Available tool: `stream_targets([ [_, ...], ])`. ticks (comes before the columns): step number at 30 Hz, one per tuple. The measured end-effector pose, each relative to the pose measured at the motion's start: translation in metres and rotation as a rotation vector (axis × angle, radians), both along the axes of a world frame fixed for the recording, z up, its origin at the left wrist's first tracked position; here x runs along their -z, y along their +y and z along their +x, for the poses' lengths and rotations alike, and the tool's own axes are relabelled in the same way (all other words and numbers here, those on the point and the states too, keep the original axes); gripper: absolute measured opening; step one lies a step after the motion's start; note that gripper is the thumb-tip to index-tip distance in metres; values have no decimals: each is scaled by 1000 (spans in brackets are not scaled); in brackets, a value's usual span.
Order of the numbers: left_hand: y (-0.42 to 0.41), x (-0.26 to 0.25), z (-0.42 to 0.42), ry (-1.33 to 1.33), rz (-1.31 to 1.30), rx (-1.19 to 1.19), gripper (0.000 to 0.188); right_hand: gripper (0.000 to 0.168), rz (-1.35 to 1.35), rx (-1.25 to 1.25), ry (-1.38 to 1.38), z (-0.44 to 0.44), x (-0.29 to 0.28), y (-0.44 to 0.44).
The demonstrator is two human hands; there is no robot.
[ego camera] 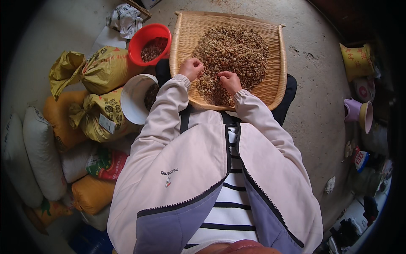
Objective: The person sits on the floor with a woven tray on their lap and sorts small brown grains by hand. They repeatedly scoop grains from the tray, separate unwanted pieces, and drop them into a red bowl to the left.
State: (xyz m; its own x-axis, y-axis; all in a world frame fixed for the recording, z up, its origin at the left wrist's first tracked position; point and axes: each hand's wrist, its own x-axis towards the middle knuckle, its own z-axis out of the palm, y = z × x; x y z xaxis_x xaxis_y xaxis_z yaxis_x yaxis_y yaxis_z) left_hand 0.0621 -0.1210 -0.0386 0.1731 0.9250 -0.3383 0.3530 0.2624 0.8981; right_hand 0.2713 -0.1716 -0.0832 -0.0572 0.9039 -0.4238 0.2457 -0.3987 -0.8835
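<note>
A woven wicker tray point(276, 63) rests across my lap, with a broad heap of small brown and tan dried pieces point(234, 50) spread on it. My left hand point(192, 69) is over the heap's left edge, its thumb and fingertips pinched together; whether something tiny is between them cannot be told. To its right, my right hand point(230, 82) is low over the near part of the heap, fingers bent and tips at the pieces. Whether it holds a piece is too small to see.
Left of the tray stand a red plastic basin point(133, 47) and a white bucket point(130, 100), both with dark dried material inside. Tied yellow sacks point(106, 68) and white sacks point(42, 152) are piled further left. A purple plastic container point(352, 109) and bags lie far right.
</note>
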Motion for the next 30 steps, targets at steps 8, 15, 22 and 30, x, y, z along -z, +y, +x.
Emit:
stream_targets([
  [8, -8, -28, -7, -523, -227, -309, 12, 18, 371, -139, -223, -41, -1, 5],
  [15, -21, -48, -10, -775, -360, -465, 9, 16, 447, -179, -297, -65, 5, 11],
  [22, -18, -32, -13, -698, -337, -364, 13, 18, 111, 6, 47, -44, 17, 12],
  [30, -14, -16, 1, -346, -414, -118, 31, 16, -7, 85, 398, -23, -17, 21],
])
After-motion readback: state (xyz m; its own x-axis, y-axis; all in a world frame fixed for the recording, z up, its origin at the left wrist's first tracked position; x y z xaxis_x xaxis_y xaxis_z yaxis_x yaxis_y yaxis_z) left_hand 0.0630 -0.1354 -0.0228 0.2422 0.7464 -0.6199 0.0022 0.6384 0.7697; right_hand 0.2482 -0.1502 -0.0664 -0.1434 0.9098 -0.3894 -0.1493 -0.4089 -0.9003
